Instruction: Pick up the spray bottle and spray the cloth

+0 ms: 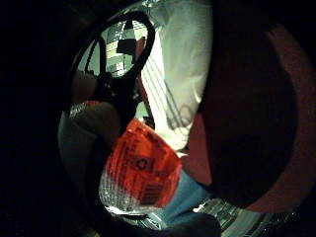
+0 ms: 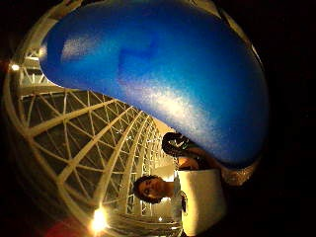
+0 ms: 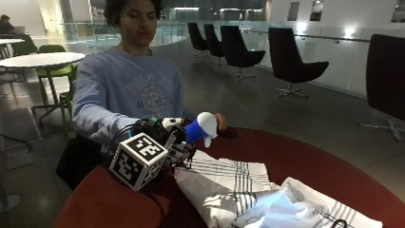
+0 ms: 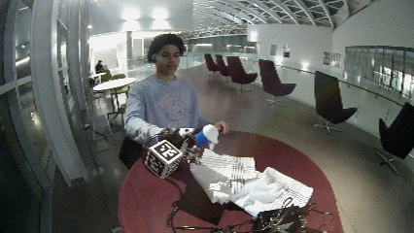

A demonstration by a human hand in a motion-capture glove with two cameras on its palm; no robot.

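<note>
A person is sitting at the far side of a round red table [image 3: 329, 166], reaching the gloved right hand [image 3: 166, 135] forward over the tabletop and holding a spray bottle [image 3: 201, 127] up in the air. The bottle's blue and white head is sticking out past the hand toward the right of the scene, raised clear of the table, and its lower body is disappearing into the hand, so the fingers are curling around it from behind; from the outside I cannot make out each finger separately. In the thumb side palm view the blue head of the bottle [image 2: 163, 74] is filling most of the picture, lying right against the palm. In the little finger side palm view the bottle's red-orange label [image 1: 143, 168] is showing close by, with the striped cloth [image 1: 173, 89] lying beyond it. That white cloth [image 3: 240, 185] with dark stripes is lying crumpled on the table, just below and to the near right of the bottle, not touching it, spreading toward the near edge. The person's bare left hand [image 3: 219, 121] is resting on the table's far edge, just behind the bottle's head.
</note>
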